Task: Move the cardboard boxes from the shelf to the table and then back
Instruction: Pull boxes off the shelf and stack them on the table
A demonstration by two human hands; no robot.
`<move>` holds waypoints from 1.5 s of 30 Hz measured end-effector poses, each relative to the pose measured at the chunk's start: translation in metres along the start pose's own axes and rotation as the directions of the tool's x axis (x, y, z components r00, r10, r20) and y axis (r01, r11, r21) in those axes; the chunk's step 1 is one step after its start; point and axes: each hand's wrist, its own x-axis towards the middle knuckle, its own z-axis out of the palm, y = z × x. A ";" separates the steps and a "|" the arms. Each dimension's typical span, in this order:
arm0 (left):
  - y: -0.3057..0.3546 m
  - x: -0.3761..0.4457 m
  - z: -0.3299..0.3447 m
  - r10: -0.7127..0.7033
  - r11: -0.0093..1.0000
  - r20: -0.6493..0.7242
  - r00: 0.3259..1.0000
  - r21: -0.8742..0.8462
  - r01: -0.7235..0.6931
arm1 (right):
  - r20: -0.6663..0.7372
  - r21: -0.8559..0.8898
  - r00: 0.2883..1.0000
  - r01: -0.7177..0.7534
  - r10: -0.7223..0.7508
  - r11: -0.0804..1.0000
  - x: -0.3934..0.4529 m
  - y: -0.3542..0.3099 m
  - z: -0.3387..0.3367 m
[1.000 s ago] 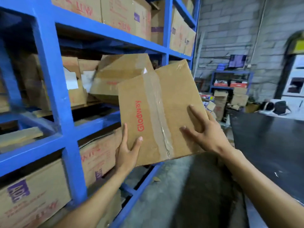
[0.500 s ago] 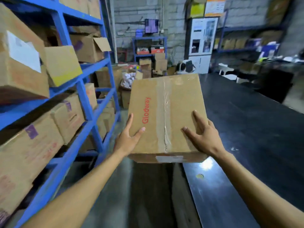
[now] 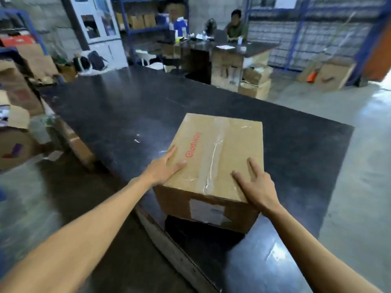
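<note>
Cardboard box (image 3: pixel 213 157): one, on black table (image 3: pixel 118 106) | left hand (image 3: pixel 164 169), right hand (image 3: pixel 257 188): both flat, fingers straight, on top

A taped cardboard box (image 3: pixel 213 163) printed "Glodway" in red sits on the near end of the long black table (image 3: pixel 127 111). The left hand (image 3: pixel 164 169) lies against the box's left top edge, fingers straight; the right hand (image 3: pixel 257 187) rests flat on its top near the right corner. Beyond the table's far end a person (image 3: pixel 236 26) sits at a desk (image 3: pixel 254 48), with more cartons (image 3: pixel 257 81) stacked beside it.
</note>
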 end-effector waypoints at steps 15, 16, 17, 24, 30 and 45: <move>0.033 0.097 0.026 0.251 0.962 0.342 0.906 0.017 -0.273 | -0.287 0.066 0.925 -0.241 0.249 0.968 -0.028 0.012 0.013; 0.034 0.100 0.026 0.255 0.960 0.333 0.908 0.025 -0.279 | -0.286 0.060 0.925 -0.244 0.251 0.968 -0.025 0.012 0.015; 0.035 0.103 0.025 0.259 0.958 0.328 0.908 0.029 -0.284 | -0.285 0.054 0.925 -0.247 0.252 0.967 -0.023 0.012 0.015; 0.031 0.116 0.028 0.275 0.960 0.344 0.898 -0.047 -0.276 | -0.288 0.048 0.915 -0.280 0.281 0.959 -0.016 0.011 0.016; 0.029 0.116 0.029 0.285 0.958 0.311 0.906 -0.065 -0.280 | -0.274 0.009 0.919 -0.291 0.282 0.957 -0.016 0.007 0.016; -0.073 0.043 -0.043 0.036 0.916 0.087 0.996 -0.401 0.002 | 0.050 -0.468 0.978 0.201 -0.202 0.861 0.030 -0.110 0.105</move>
